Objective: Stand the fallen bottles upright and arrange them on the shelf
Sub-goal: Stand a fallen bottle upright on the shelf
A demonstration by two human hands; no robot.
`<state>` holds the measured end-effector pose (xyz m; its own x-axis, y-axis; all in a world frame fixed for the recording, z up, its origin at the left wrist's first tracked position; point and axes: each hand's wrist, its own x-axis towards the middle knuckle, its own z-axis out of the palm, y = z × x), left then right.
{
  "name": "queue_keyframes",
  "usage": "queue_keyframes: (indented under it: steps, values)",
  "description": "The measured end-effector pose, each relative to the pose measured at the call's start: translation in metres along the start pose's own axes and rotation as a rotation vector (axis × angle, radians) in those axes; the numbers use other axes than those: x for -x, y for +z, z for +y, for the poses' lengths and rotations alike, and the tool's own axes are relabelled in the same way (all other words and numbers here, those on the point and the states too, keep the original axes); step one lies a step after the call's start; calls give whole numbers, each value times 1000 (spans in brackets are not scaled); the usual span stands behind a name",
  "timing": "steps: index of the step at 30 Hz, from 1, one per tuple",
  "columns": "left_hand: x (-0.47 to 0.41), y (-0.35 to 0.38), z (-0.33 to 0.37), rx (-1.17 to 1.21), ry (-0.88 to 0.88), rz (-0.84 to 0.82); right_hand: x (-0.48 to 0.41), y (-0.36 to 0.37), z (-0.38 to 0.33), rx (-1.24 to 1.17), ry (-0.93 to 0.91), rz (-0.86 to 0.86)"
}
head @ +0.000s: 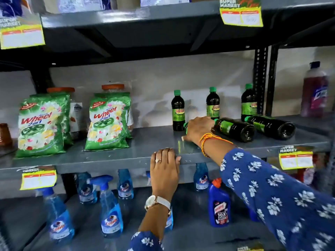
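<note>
shelf: grey metal shelf (pixel 126 156), everything below is placed relative to it
right hand: right hand (pixel 197 128) reaches onto the shelf, palm down, fingers curled over a fallen bottle (pixel 185 126) that's mostly hidden under it. only a bit of green cap and dark neck peeks out on the left side of the hand, so the cap end points left. looks like it's closed on it
left hand: left hand (pixel 165 166) is flat over the shelf's front edge, fingers draped on top, not holding any item
fallen bottles: two more dark bottles lie on their sides toward the right end of the shelf. middle fallen one (pixel 235 129) and far right fallen one (pixel 272 126), long axes running roughly along the shelf, green caps pointing left and slightly back, bases toward the camera and right
upright bottles: three standing at the back of the shelf, caps up: (pixel 178 111), (pixel 213 104), (pixel 248 102)
other stuff: detergent packs (pixel 107 122) stand on the shelf's left part
</note>
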<state>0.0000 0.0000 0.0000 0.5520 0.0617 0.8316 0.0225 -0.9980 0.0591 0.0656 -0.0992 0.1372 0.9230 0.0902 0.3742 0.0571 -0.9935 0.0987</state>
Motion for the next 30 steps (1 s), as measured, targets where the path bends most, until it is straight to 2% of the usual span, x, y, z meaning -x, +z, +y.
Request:
queue_keyframes:
  steps: [3, 6, 10, 13, 16, 18, 26, 30]
  values:
    - [-1, 3, -1, 15, 6, 45, -8, 10, -3, 173, 58, 0]
    - [1, 7, -3, 42, 17, 62, -20, 26, 9, 119, 5, 113]
    - [1, 8, -2, 32, 2, 73, -25, 40, 27, -191, -71, 295]
    - [0, 10, -3, 48, 29, 106, -26, 50, 29, -566, -94, 386]
    - [0, 15, -6, 70, 41, 119, -28, 59, 24, -912, -160, 293]
    - [0, 17, -6, 73, 40, 129, -33, 63, 23, -1013, -178, 244]
    - [-1, 18, -4, 40, 19, 144, -39, 68, 23, -1085, -213, 115]
    - [-1, 18, -3, 53, 21, 157, -42, 69, 21, -1170, -132, -31]
